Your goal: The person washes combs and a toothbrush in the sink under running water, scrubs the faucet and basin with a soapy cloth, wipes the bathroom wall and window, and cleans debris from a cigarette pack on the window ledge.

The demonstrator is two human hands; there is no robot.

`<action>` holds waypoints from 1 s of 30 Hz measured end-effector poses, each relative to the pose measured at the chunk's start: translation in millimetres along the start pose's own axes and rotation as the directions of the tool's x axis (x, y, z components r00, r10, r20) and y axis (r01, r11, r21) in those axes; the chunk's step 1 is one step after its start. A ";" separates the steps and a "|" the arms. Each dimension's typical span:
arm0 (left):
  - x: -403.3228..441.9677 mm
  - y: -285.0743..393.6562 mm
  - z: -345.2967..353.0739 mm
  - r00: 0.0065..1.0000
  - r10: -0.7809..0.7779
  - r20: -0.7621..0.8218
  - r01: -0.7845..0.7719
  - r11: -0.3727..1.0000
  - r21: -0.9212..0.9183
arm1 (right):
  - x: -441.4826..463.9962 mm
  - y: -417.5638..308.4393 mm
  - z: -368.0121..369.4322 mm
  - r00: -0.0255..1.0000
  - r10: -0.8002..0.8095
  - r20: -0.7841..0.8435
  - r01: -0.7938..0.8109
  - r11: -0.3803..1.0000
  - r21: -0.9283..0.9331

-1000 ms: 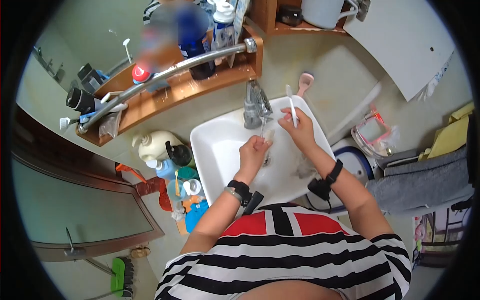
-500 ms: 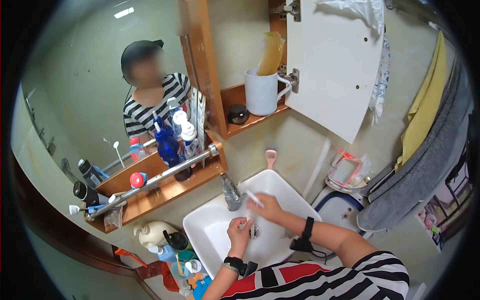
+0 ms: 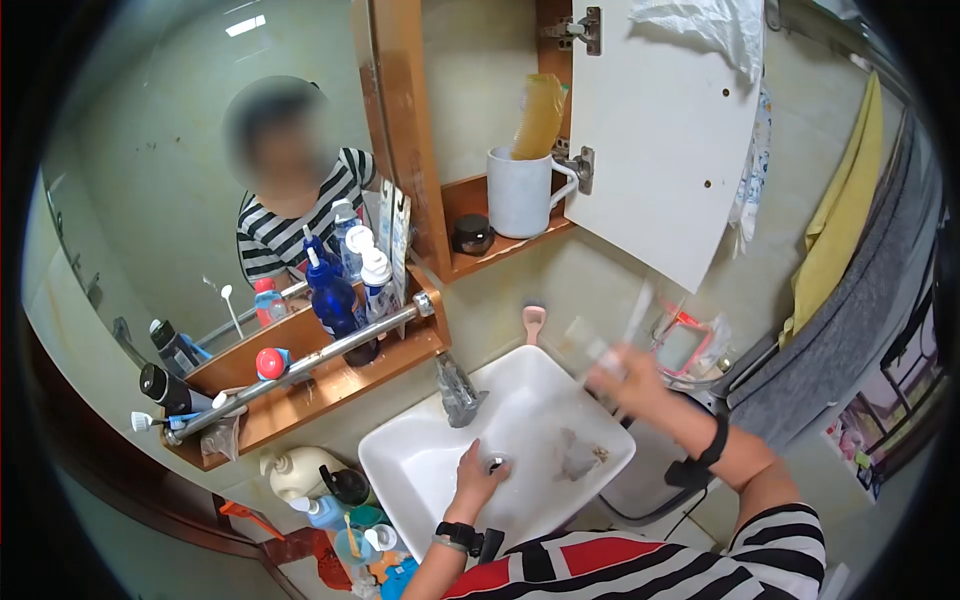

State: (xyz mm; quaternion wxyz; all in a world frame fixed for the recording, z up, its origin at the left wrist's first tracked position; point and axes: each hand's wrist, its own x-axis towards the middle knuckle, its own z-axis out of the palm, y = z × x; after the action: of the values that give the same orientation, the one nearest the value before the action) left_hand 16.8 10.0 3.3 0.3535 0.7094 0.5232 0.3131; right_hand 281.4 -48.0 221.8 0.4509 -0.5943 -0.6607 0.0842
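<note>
Over the glossy white rectangular basin [image 3: 530,400], the left hand [image 3: 478,482] has its fingers apart beside the round metal drain [image 3: 496,463]; the right hand [image 3: 635,385], off the basin's right edge, grips a blurred, pale translucent object [image 3: 597,350]. Above the basin, a wooden shelf [image 3: 300,403] hangs leftward and a white cabinet door [image 3: 655,130] on 2 metal hinges [image 3: 586,170] stands open rightward.

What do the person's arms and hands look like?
Neither the left hand nor the right hand wears a glove. The left forearm has a black wristband and a pale band. A black armband circles the right forearm, with a dark box and thin cable. The right sleeve is short, striped black and white.
</note>
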 end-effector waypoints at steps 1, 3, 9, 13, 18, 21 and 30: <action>-1.2 -1.5 -2.2 0.999 0.015 0.053 -0.015 1.000 -0.006 | 20.6 -10.7 -20.2 0.986 0.047 -0.159 -0.038 0.998 0.058; -7.3 -2.3 -4.9 0.993 0.018 0.113 -0.017 1.000 -0.010 | 63.6 -63.1 -62.9 0.912 -0.152 -0.380 0.189 0.980 0.061; -12.5 -7.0 -12.9 0.975 -0.076 0.210 0.090 0.994 -0.060 | 160.3 -145.3 -122.6 0.666 -0.326 -0.671 0.470 0.882 0.038; -16.9 -7.4 -17.5 0.966 -0.096 0.240 0.124 0.987 -0.103 | 213.8 -161.2 -126.5 0.697 -0.398 -0.597 0.548 0.832 0.087; -16.0 -3.3 -22.2 0.957 -0.109 0.269 0.138 0.986 -0.095 | 259.7 -170.4 -108.9 0.825 -0.439 -0.355 0.466 0.885 -0.010; -16.4 -15.7 -15.7 0.976 -0.018 0.216 0.045 0.992 -0.119 | 252.9 -183.2 -96.6 0.865 -0.418 -0.278 0.394 0.909 -0.137; -18.3 -14.6 -18.3 0.969 -0.050 0.242 0.080 0.990 -0.115 | 135.3 -189.7 -2.0 0.927 -0.371 0.051 0.326 0.867 0.378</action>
State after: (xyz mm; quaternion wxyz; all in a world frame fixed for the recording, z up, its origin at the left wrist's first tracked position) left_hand -10.4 -1.4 0.0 0.4672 0.7009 0.4796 0.2457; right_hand 163.5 14.6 412.8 0.5191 -0.3652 -0.7565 0.1580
